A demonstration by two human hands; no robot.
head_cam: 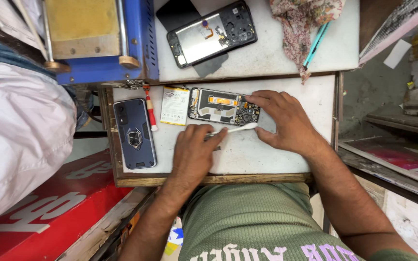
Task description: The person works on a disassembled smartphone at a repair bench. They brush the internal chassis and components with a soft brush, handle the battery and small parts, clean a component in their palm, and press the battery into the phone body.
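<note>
hands (pixel 238 135) work beside a white rectangular battery (pixel 174 106), yellow-labelled.

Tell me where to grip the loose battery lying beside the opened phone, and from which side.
Pinch the battery across its two long edges from above, at the end nearest the person. It lies flat, with the small screwdriver and opened phone close along its sides, so there is little finger room; I would hook a corner up first.

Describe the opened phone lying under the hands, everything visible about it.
The opened phone lies flat and lengthwise on the white work surface, back cover off. Its dark frame shows an orange strip, silvery shielding and a dark circuit board at the right end. The right hand rests fingers on that end. The left hand holds a white tool just below it. A battery lies beside its left end.
</note>
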